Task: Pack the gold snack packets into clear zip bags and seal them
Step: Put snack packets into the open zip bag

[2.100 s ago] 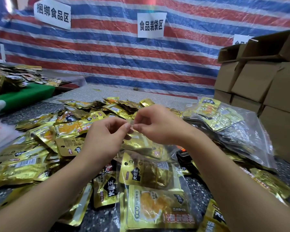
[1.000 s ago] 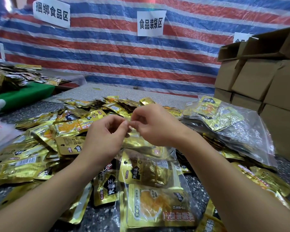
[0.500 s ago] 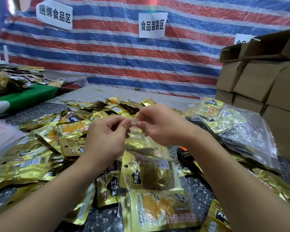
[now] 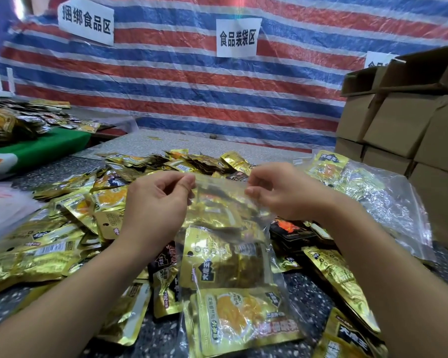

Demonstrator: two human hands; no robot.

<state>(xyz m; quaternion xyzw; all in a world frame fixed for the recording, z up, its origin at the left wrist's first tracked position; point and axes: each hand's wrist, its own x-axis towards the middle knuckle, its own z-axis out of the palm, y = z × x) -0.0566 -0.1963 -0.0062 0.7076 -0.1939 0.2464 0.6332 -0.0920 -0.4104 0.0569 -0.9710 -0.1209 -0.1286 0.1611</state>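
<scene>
The hands have slid apart along the bag's (image 4: 233, 257) top strip — left hand (image 4: 155, 202) and right hand (image 4: 282, 192) each pinching an end. The zip looks pressed shut; the bag, full of packets (image 4: 243, 321), lies on the pile (image 4: 62, 228).

Two hands (image 4: 155, 202), two white signs (image 4: 238, 37), several cardboard boxes (image 4: 409, 120), uncountably many gold snack packets (image 4: 62, 254).
</scene>
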